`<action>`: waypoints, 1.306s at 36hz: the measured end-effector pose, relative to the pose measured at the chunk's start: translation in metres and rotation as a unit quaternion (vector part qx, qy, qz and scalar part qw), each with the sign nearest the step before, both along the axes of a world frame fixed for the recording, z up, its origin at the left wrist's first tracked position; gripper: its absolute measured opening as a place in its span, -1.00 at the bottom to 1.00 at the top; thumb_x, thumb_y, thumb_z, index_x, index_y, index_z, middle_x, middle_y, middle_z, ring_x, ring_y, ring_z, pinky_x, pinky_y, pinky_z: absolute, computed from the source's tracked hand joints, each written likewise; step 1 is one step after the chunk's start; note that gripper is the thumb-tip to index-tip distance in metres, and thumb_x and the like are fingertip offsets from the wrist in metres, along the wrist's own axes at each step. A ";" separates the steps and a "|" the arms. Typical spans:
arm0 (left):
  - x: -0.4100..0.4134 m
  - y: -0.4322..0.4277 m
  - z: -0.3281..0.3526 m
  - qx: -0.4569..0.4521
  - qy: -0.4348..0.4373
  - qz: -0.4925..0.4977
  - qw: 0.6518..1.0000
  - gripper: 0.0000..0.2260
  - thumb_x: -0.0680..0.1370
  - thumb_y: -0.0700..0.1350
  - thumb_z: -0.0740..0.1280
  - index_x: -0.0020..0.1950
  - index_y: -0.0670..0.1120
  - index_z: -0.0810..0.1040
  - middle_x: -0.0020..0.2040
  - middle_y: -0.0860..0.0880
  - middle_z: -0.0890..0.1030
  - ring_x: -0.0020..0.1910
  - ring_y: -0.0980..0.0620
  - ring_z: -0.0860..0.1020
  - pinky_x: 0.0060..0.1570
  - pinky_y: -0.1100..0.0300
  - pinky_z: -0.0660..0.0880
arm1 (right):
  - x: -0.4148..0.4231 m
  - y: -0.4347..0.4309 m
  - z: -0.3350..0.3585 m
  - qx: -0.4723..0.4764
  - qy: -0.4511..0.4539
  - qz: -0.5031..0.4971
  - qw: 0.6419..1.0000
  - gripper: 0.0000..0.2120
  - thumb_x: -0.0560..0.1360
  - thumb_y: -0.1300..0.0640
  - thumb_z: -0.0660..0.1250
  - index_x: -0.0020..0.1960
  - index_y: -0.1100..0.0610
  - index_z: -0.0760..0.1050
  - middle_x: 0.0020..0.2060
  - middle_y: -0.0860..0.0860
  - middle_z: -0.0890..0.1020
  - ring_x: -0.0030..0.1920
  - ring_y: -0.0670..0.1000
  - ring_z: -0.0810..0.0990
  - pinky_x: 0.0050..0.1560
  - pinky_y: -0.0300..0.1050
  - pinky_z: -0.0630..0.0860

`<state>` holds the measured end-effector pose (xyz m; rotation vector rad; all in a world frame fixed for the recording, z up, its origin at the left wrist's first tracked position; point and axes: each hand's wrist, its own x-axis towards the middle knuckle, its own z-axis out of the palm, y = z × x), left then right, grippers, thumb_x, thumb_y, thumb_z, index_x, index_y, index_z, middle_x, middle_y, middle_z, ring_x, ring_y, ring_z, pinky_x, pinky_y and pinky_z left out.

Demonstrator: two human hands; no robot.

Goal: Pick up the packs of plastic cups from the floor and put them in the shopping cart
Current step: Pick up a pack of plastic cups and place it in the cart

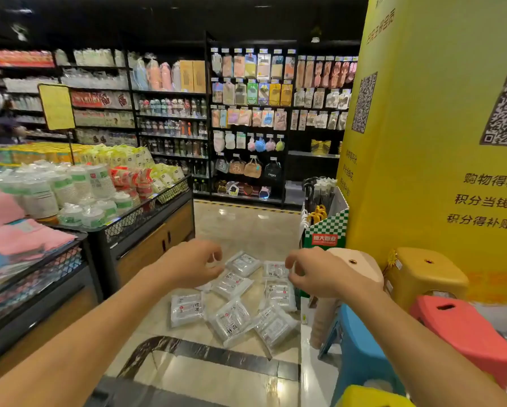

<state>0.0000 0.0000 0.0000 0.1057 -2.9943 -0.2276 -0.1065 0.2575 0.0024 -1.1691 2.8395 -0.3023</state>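
Several clear packs of plastic cups (231,301) lie scattered on the beige tiled floor, in the middle of the view. My left hand (192,264) hovers above their left side with its fingers loosely curled and nothing in it. Over the right side of the pile, my right hand (314,271) is stretched out the same way, fingers bent and empty. Both hands are in the air, apart from the packs. At the very bottom of the view a dark edge (114,392) shows, perhaps the shopping cart, but I cannot tell.
A black mesh display bin (146,212) with cup packs stands at the left. Stacked plastic stools, blue (361,356), red (463,330), yellow (422,274) and beige (355,268), crowd the right beside a yellow pillar (437,142). Shelves (246,113) line the back.
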 end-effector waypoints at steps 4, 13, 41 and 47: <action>-0.001 -0.013 -0.011 -0.032 -0.029 0.018 0.999 -0.70 0.59 0.16 0.28 0.26 0.06 0.51 0.16 0.09 0.58 0.00 0.11 0.53 -0.02 0.18 0.51 | -0.017 -0.019 -0.004 0.027 0.006 0.006 1.000 -0.70 0.59 -0.04 0.29 0.29 0.00 0.50 0.09 -0.04 0.63 -0.01 -0.04 0.60 0.01 -0.13 0.60; -0.037 -0.094 -0.035 -0.082 -0.040 0.053 0.994 -0.75 0.60 0.12 0.25 0.21 0.05 0.49 0.02 0.09 0.58 -0.08 0.08 0.52 -0.11 0.19 0.46 | -0.071 -0.114 -0.023 0.042 0.004 0.052 0.998 -0.71 0.60 -0.03 0.28 0.29 0.01 0.50 0.13 -0.05 0.62 0.04 -0.04 0.59 0.09 -0.10 0.59; -0.339 -0.309 -0.110 -0.031 -0.117 0.082 0.989 -0.67 0.61 0.10 0.24 0.33 0.02 0.44 0.18 0.01 0.58 0.07 -0.01 0.57 0.05 0.09 0.53 | -0.387 -0.347 -0.090 0.081 -0.023 0.041 0.996 -0.67 0.59 -0.07 0.24 0.33 -0.05 0.45 0.14 -0.03 0.61 0.07 0.06 0.60 0.04 0.05 0.58; -0.440 -0.321 -0.152 0.044 -0.143 0.119 0.982 -0.65 0.60 0.07 0.25 0.37 0.03 0.41 0.22 -0.02 0.59 0.08 -0.05 0.59 0.05 -0.01 0.56 | -0.493 -0.372 -0.134 0.079 -0.070 0.062 0.993 -0.68 0.58 -0.04 0.27 0.30 0.01 0.47 0.10 -0.01 0.61 0.13 0.07 0.57 0.12 0.07 0.54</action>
